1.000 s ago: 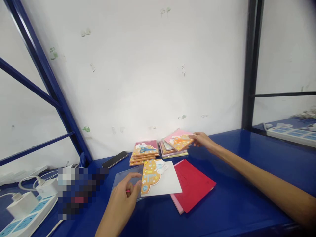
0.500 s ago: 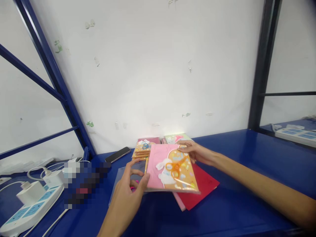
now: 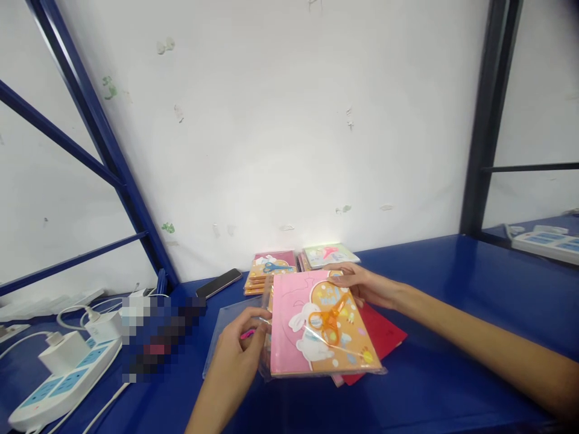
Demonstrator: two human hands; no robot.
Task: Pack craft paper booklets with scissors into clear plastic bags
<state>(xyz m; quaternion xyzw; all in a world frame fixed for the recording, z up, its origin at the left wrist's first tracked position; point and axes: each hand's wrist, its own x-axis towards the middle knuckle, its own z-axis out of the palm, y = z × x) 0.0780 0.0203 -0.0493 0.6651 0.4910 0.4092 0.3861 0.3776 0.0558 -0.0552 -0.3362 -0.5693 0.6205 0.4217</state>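
A pink and orange booklet (image 3: 289,337) with a white rabbit on its cover is held up in a clear plastic sleeve. Orange scissors (image 3: 332,319) lie on its front, inside the plastic. My right hand (image 3: 350,282) grips the upper right corner, thumb on the cover and fingers behind. At the left side, my left hand (image 3: 242,346) pinches the loose edge of the sleeve. Something small and pink (image 3: 247,334) shows beside the left fingers; its kind is unclear. Under the booklet lie a red sheet (image 3: 382,331) and a clear plastic sheet (image 3: 219,328).
Behind are a stack of wrapped booklets with blue scissors (image 3: 271,265) and another with pink scissors (image 3: 330,254). A phone (image 3: 219,283) lies to their left. A power strip (image 3: 66,380) with plugs and cables occupies the left of the blue table (image 3: 434,301).
The booklet has shifted slightly down and right and now tilts more toward me. The left fingers have closed from a wider spread onto the plastic edge.
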